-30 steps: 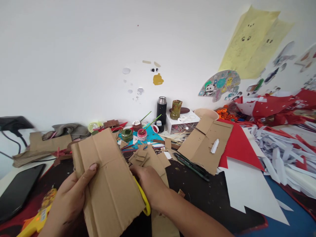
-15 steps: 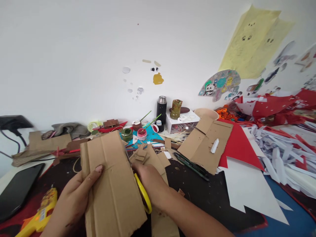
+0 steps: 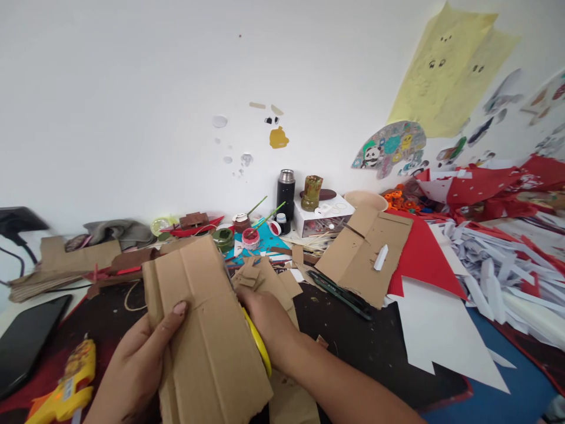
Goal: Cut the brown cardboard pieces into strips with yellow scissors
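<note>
A creased piece of brown cardboard (image 3: pixel 203 330) is held up in front of me, tilted toward the camera. My left hand (image 3: pixel 141 353) grips its left side, thumb lying on the front face and the other fingers behind it. At the cardboard's right edge, my right hand (image 3: pixel 269 324) is closed on yellow-handled scissors (image 3: pixel 257 341). The blades are mostly hidden behind the cardboard, so how far they are parted does not show. Beneath and behind my right hand lie cut cardboard scraps (image 3: pixel 265 280).
A yellow glue gun (image 3: pixel 73 383) and a phone (image 3: pixel 29 341) lie at left. Paint jars (image 3: pixel 223 238), a black flask (image 3: pixel 286 194) and a white box (image 3: pixel 324 215) stand along the wall. A dark green cutter (image 3: pixel 339 294), more cardboard (image 3: pixel 364 253) and white paper (image 3: pixel 445 335) lie right.
The cardboard's lower end has shifted slightly right, covering more of the yellow handle. My left thumb has moved a little right and down. The whole view has shifted slightly.
</note>
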A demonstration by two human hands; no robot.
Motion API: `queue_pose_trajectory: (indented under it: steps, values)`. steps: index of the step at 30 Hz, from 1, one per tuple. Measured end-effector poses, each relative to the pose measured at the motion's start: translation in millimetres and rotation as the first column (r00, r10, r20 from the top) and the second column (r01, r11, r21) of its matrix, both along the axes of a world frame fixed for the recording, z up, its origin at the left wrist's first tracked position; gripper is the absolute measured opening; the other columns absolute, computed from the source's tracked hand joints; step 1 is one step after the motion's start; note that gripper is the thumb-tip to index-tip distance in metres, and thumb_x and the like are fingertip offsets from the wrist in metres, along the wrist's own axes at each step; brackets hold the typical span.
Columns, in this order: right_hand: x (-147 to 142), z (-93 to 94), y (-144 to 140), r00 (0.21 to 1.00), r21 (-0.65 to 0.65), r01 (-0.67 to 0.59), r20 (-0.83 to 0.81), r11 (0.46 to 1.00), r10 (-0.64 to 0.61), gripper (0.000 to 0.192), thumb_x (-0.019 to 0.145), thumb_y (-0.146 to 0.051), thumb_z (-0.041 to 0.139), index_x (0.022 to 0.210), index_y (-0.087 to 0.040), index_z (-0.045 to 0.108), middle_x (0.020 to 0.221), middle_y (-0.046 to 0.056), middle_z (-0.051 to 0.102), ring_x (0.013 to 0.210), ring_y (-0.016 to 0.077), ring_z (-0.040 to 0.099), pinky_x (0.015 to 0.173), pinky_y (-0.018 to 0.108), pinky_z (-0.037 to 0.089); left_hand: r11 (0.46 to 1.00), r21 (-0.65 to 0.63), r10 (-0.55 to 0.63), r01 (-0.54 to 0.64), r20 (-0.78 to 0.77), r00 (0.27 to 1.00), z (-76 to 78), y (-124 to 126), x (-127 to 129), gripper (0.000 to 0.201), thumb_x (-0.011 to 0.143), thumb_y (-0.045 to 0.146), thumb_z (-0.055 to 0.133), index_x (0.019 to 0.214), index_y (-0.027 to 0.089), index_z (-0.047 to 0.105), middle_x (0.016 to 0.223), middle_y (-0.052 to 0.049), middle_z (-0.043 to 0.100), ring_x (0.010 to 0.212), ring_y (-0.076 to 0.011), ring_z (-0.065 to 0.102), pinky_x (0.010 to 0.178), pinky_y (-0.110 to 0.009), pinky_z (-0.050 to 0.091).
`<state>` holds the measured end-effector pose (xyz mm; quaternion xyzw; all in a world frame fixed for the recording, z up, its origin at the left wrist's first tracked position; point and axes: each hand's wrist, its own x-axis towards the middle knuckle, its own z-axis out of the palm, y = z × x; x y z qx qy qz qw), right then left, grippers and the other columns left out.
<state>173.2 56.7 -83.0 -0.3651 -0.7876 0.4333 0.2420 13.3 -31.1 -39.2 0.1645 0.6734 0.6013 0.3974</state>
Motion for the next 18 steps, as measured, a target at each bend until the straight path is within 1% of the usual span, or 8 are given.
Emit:
queue_pose_trajectory:
  steps: [3, 7, 10, 13, 15, 18]
  values:
    - [-0.1, 1.3, 0.0, 1.000, -0.012, 0.006, -0.001, 1.000, -0.006, 0.027, 0.101, -0.033, 0.064, 0.120, -0.021, 0.080, 0.121, 0.010, 0.083, 0.110, 0.0275, 0.079, 0.077, 0.028, 0.048, 1.000, 0.014, -0.006, 0.006, -0.009, 1.000, 0.0, -0.5, 0.9, 0.045, 0.049, 0.048, 0.101, 0.079, 0.023, 0.080, 0.066, -0.009, 0.082, 0.067, -0.0383, 0.082, 0.035, -0.030, 0.054]
    - [-0.8, 2.5, 0.1, 1.000, -0.042, 0.007, 0.015, 0.999, -0.006, 0.028, 0.100, -0.027, 0.063, 0.121, -0.023, 0.080, 0.122, 0.008, 0.083, 0.108, 0.0261, 0.078, 0.077, 0.028, 0.048, 0.999, 0.042, -0.019, 0.019, -0.001, 1.000, -2.5, 0.0, -1.0, 0.042, 0.052, 0.045, 0.101, 0.081, 0.021, 0.080, 0.065, -0.009, 0.081, 0.062, -0.0345, 0.080, 0.039, -0.029, 0.055]
    - [-1.0, 1.9, 0.4, 0.999, -0.075, 0.021, 0.040, 0.997, -0.018, 0.028, 0.098, -0.025, 0.063, 0.120, -0.022, 0.080, 0.124, 0.008, 0.083, 0.107, 0.0257, 0.077, 0.078, 0.027, 0.048, 1.000, 0.005, -0.011, 0.011, -0.021, 1.000, -3.1, 0.2, -1.8, 0.041, 0.056, 0.044, 0.097, 0.085, 0.020, 0.081, 0.064, -0.007, 0.081, 0.059, -0.0330, 0.079, 0.038, -0.029, 0.055]
    - [-0.8, 0.6, -0.1, 0.999, -0.069, 0.027, 0.037, 0.997, -0.025, 0.028, 0.097, -0.025, 0.063, 0.119, -0.018, 0.080, 0.125, 0.012, 0.082, 0.108, 0.0266, 0.078, 0.077, 0.028, 0.047, 0.999, -0.034, 0.008, -0.010, -0.054, 0.999, -2.3, 0.2, -0.4, 0.039, 0.060, 0.044, 0.094, 0.088, 0.019, 0.082, 0.066, -0.008, 0.082, 0.060, -0.0337, 0.079, 0.037, -0.028, 0.054]
    - [-0.5, 0.1, -0.9, 1.000, -0.061, 0.022, 0.014, 0.998, -0.021, 0.027, 0.096, -0.025, 0.064, 0.117, -0.018, 0.080, 0.122, 0.013, 0.083, 0.109, 0.0272, 0.079, 0.077, 0.028, 0.046, 0.999, -0.029, 0.012, -0.013, -0.048, 0.999, -2.1, 0.3, 1.2, 0.037, 0.062, 0.043, 0.093, 0.087, 0.019, 0.081, 0.068, -0.008, 0.083, 0.064, -0.0350, 0.081, 0.037, -0.028, 0.054]
    - [-0.8, 1.1, -2.3, 1.000, -0.069, 0.018, -0.020, 0.997, -0.019, 0.026, 0.099, -0.028, 0.063, 0.115, -0.020, 0.081, 0.120, 0.011, 0.084, 0.109, 0.0266, 0.079, 0.077, 0.028, 0.047, 1.000, -0.016, 0.018, -0.018, -0.028, 0.999, -2.9, 0.5, 2.7, 0.036, 0.064, 0.041, 0.093, 0.090, 0.019, 0.082, 0.069, -0.008, 0.083, 0.069, -0.0362, 0.083, 0.038, -0.028, 0.055]
